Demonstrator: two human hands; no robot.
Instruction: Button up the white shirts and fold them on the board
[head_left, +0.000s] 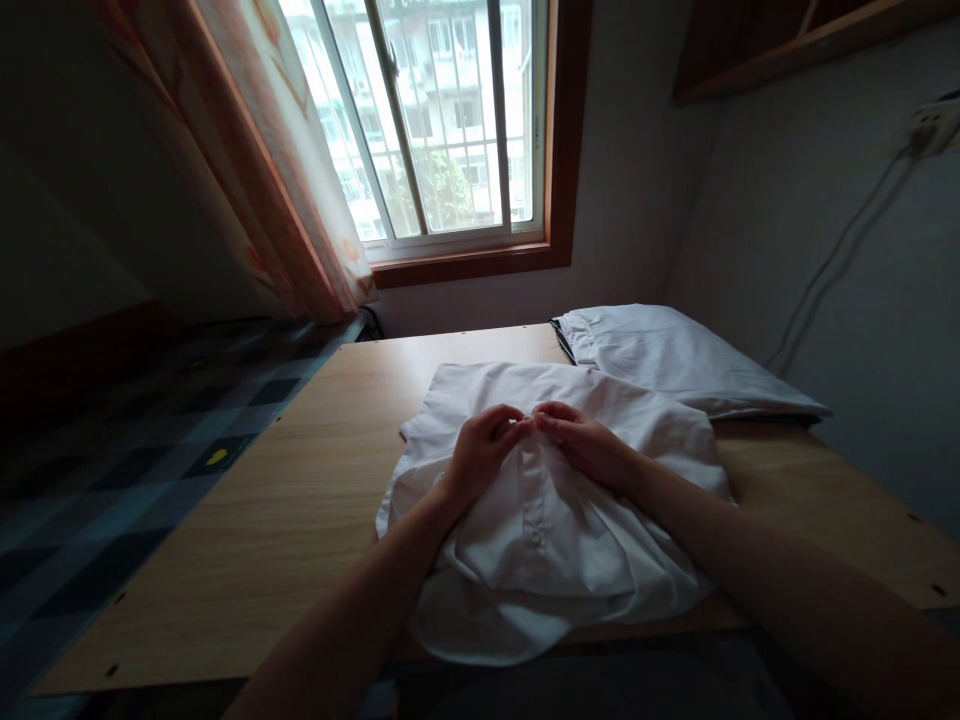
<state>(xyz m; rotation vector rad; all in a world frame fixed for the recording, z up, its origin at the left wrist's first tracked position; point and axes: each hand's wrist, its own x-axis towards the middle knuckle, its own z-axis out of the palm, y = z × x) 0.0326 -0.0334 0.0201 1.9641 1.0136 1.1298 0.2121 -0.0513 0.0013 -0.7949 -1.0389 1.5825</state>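
A white button-up shirt (577, 545) lies spread over the wooden table in front of me, its lower edge hanging at the near side. My left hand (487, 440) pinches the shirt's button strip from the left. From the right, my right hand (581, 432) pinches the same strip, and the fingertips of both hands nearly meet there. The cloth is lifted slightly where they grip. Whatever button sits between the fingers is hidden. Below the hands, the strip runs toward me with a small button (536, 537) showing near its lower part.
Folded white clothing (660, 350) with a dark layer beneath lies at the table's back right. The wooden table (300, 530) borders a bed with a checked cover (247, 405) on the left. Behind are a window (450, 130) and a curtain (277, 170). A cord (832, 240) hangs on the right wall.
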